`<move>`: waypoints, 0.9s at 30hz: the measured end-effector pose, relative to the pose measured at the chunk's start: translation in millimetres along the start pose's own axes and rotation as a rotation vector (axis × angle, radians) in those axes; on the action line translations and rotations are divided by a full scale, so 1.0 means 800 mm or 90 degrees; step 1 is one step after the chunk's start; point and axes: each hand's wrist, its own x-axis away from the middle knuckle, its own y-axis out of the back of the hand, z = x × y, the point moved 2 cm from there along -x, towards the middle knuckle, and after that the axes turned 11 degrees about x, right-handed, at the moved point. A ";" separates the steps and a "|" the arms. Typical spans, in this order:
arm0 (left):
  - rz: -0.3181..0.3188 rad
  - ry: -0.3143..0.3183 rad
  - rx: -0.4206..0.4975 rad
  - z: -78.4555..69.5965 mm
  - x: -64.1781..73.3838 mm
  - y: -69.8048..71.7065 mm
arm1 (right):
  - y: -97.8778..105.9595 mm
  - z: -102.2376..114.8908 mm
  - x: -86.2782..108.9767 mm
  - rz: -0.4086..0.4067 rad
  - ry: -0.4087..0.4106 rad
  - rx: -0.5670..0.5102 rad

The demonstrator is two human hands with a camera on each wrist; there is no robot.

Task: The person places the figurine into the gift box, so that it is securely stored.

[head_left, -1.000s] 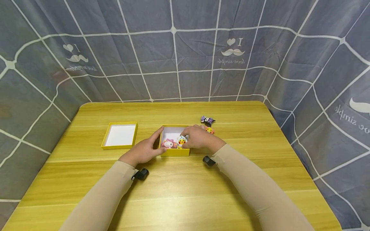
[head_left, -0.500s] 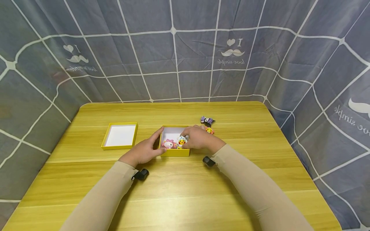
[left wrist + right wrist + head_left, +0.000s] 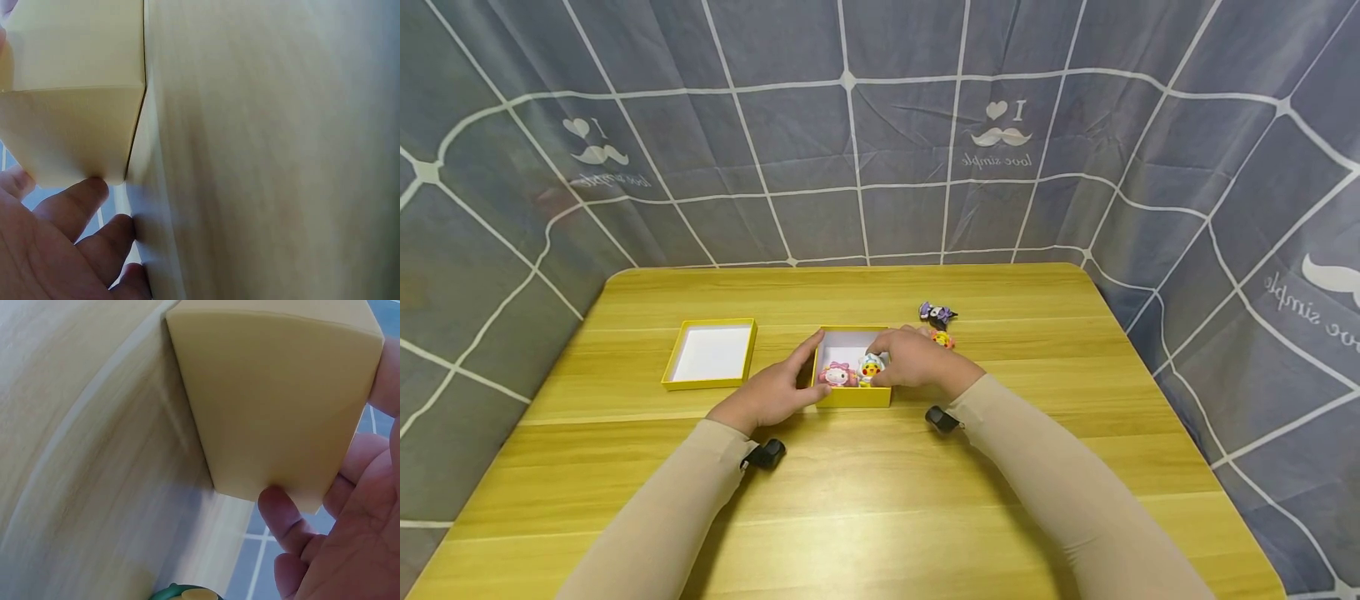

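Observation:
A square yellow box (image 3: 853,398) with a white inside stands uncovered on the table. In it, a pink-and-white figurine (image 3: 837,375) sits at the left, beside a yellow-faced figurine (image 3: 871,367) in a white hood. My left hand (image 3: 775,392) holds the box's left side, its forefinger at the back corner and thumb at the front rim near the pink figurine. With thumb and forefinger inside the box, my right hand (image 3: 913,360) pinches the yellow-faced figurine. Other right fingers (image 3: 281,515) touch the box's outer right wall in the right wrist view. The figurines' lower parts are hidden.
The shallow yellow lid (image 3: 711,353) lies inside-up left of the box. Behind my right hand are a purple-and-black figurine (image 3: 937,314) and a pink-and-yellow one (image 3: 942,339), partly covered. A grey checked curtain (image 3: 902,142) surrounds the wooden table (image 3: 850,508).

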 end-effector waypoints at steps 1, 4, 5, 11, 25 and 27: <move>0.000 0.002 0.002 0.000 0.000 0.000 | 0.000 0.000 0.000 -0.001 0.004 -0.001; 0.002 0.002 0.007 -0.001 0.001 0.000 | -0.001 -0.001 -0.002 -0.008 0.022 -0.003; 0.002 0.003 0.009 -0.002 0.001 0.000 | -0.002 -0.002 -0.003 -0.009 0.026 -0.006; 0.004 0.000 0.010 -0.003 0.002 0.000 | -0.003 -0.004 -0.004 -0.007 0.037 -0.014; 0.006 0.003 0.012 -0.004 0.003 0.000 | 0.002 -0.011 0.001 -0.026 0.034 -0.032; 0.006 0.003 0.008 -0.004 0.003 0.000 | 0.005 -0.015 0.003 -0.042 0.031 -0.056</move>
